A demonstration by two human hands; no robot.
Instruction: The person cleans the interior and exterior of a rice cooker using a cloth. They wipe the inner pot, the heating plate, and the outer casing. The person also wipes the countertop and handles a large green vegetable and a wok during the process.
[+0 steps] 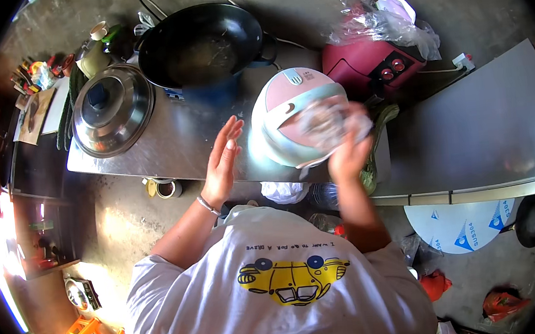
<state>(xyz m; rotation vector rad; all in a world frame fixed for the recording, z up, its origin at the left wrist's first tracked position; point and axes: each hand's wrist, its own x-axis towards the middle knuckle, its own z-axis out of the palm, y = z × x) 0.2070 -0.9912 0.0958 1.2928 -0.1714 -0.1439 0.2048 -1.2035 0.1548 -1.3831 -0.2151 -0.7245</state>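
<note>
A pink and white rice cooker (306,86) with a closed lid stands on the steel counter (177,146) in front of me. My right hand (349,157) is raised at the cooker's right side, blurred by motion. In its fingers is a crumpled clear plastic bag (321,120), seen against the lid; its contents are too blurred to tell. My left hand (223,165) is held up left of the cooker, empty, its palm turned towards it and its fingers extended. A black wok (199,44) sits behind on a blue base.
A domed steel lid (117,118) lies left of the wok. A red appliance (358,59) topped with plastic bags stands behind the cooker. A green vegetable (379,133) lies at its right, before a wide steel surface (470,135). A white bag (285,191) is below the counter edge.
</note>
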